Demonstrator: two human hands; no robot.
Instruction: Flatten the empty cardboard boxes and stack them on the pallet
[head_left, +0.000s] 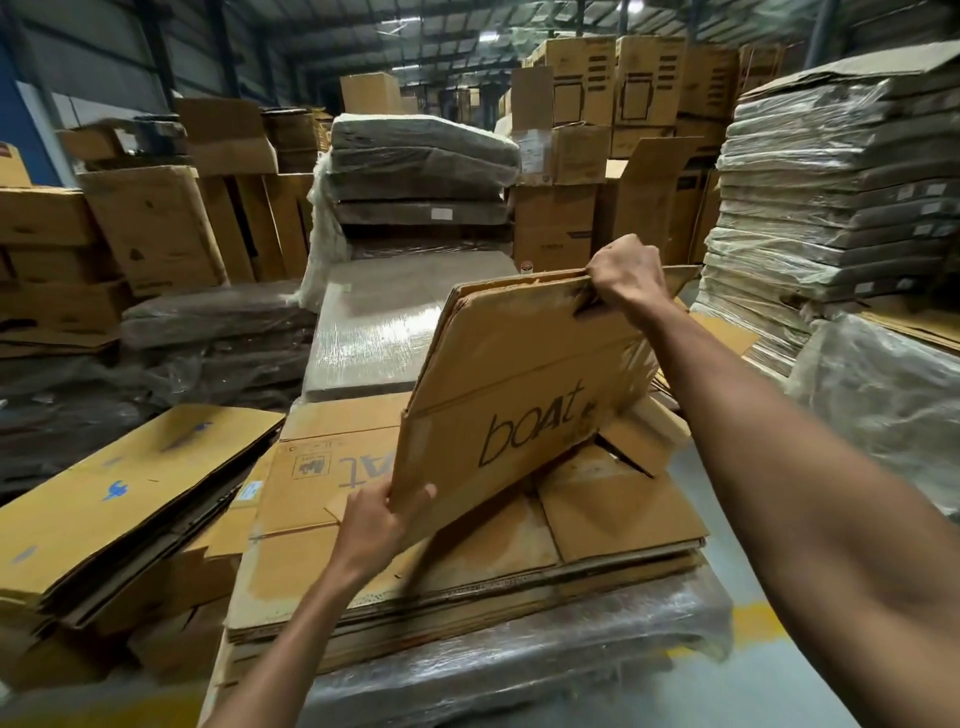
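Several cartons already lie flat in the stack (613, 514) at 6 o'clock: matte corrugated sheets on a glossy film-wrapped base (519, 654). Any pallet beneath is hidden. Upright boxes (587, 78) at 12 o'clock suggest plenty is left. The flattened boAt carton (519, 374), creased and scuffed, tilts over the stack at centre. The right hand (626, 270) grips its top edge, and the left hand (379, 525) pinches its lower corner.

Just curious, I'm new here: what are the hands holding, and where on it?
A flattened box: the left hand grips its lower corner, the right hand its top edge.
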